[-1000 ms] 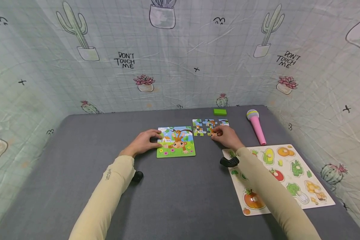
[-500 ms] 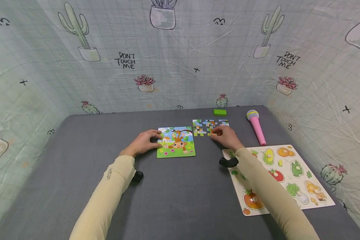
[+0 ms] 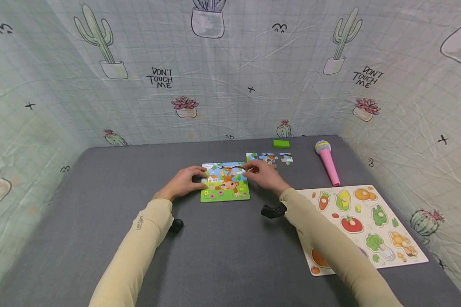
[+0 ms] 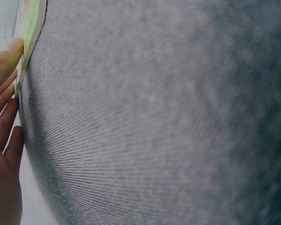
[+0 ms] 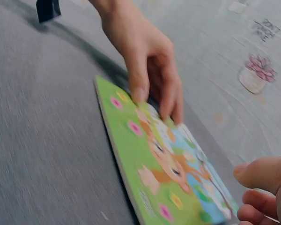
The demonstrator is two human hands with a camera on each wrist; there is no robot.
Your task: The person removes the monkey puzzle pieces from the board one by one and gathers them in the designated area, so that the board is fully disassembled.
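A monkey picture puzzle board (image 3: 226, 187) lies flat on the grey table. My left hand (image 3: 183, 181) holds its left edge, thumb near the front corner and fingers farther back; the left wrist view shows the thumb (image 4: 14, 47) on the board's edge. My right hand (image 3: 266, 175) is at the board's upper right edge, thumb and fingers slightly bent and apart. Nothing shows between them in the right wrist view, where part of the hand (image 5: 267, 187) is cut off. Behind it lie loose jigsaw pieces (image 3: 286, 158), some hidden by the hand.
A green block (image 3: 281, 144) sits near the table's back edge. To the right lies a pink toy microphone (image 3: 328, 166). A white vegetable peg board (image 3: 369, 196) is partly under my right forearm. A patterned cloth (image 3: 230, 85) hangs behind the table.
My right hand has moved left from the jigsaw pieces to the board's right edge, now covering the lower-row pieces. My left hand and the board stay in place.
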